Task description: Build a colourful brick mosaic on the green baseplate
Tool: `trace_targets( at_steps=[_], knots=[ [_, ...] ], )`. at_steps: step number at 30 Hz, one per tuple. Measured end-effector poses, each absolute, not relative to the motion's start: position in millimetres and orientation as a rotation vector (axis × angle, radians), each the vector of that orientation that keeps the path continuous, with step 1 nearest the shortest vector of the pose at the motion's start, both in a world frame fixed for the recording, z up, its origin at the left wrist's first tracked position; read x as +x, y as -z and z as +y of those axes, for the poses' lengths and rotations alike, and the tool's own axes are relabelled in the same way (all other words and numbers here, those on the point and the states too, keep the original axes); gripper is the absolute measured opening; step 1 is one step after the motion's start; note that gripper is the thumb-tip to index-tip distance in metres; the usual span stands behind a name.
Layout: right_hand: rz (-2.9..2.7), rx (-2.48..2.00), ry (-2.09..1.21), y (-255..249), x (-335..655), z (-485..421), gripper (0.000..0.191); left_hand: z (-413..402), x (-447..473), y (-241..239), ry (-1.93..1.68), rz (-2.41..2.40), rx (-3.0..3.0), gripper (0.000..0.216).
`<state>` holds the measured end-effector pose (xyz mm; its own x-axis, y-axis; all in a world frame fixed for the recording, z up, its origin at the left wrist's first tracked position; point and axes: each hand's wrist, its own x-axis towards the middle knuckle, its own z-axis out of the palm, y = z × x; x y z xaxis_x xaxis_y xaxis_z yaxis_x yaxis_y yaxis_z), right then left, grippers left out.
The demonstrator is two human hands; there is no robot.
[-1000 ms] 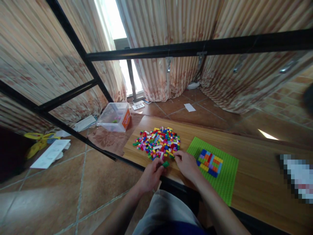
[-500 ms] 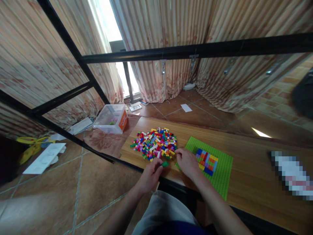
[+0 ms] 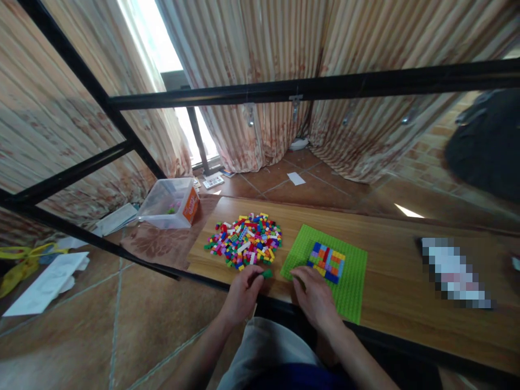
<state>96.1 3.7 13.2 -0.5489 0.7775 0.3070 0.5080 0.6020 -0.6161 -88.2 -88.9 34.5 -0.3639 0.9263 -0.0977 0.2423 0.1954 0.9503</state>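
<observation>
My left hand (image 3: 242, 295) is closed at the near edge of the table, with a green toy brick (image 3: 267, 274) pinched in its fingertips. Just beyond it lies a loose pile of small multicoloured building bricks (image 3: 246, 241). My right hand (image 3: 316, 297) hovers over the near left part of the green baseplate (image 3: 355, 290), its fingers curled together. Whatever those fingers hold, if anything, is hidden. A patch of joined coloured bricks (image 3: 327, 261) sits on the baseplate, just past my right hand.
The wooden table (image 3: 390, 271) has a blurred-out object (image 3: 455, 273) at its right. A clear plastic box (image 3: 162, 203) with an orange label stands beyond the table's left end. Black metal bars (image 3: 260, 92) cross in front of the curtains. Papers (image 3: 49, 284) lie on the tiled floor.
My right hand has drawn back from the pile's edge toward me, beside the brick patch. My left hand still holds the green brick. The camera view has turned a little to the right.
</observation>
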Motion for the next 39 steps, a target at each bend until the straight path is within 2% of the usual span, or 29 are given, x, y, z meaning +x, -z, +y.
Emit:
trace_targets(
  at_steps=[7, 20, 31, 39],
  knots=[
    [-2.215, -0.988, -0.629, 3, 130, -2, 0.026, -85, -83, -29, -1.162, 1.764, 1.17, 0.024],
    [-2.205, -1.083, -0.543, 2, 153, 1, 0.024, -82, -71, -19, -1.2, 1.699, 1.138, 0.022],
    [-2.37, -0.961, -0.443, 0, 121, -15, 0.023, -91, -98, -32, -1.074, 2.126, 1.271, 0.018],
    [-2.362, -1.058, -0.372, -4, 103, 0, 0.023, -89, -101, -22, -0.988, 2.264, 1.335, 0.019]
  ],
)
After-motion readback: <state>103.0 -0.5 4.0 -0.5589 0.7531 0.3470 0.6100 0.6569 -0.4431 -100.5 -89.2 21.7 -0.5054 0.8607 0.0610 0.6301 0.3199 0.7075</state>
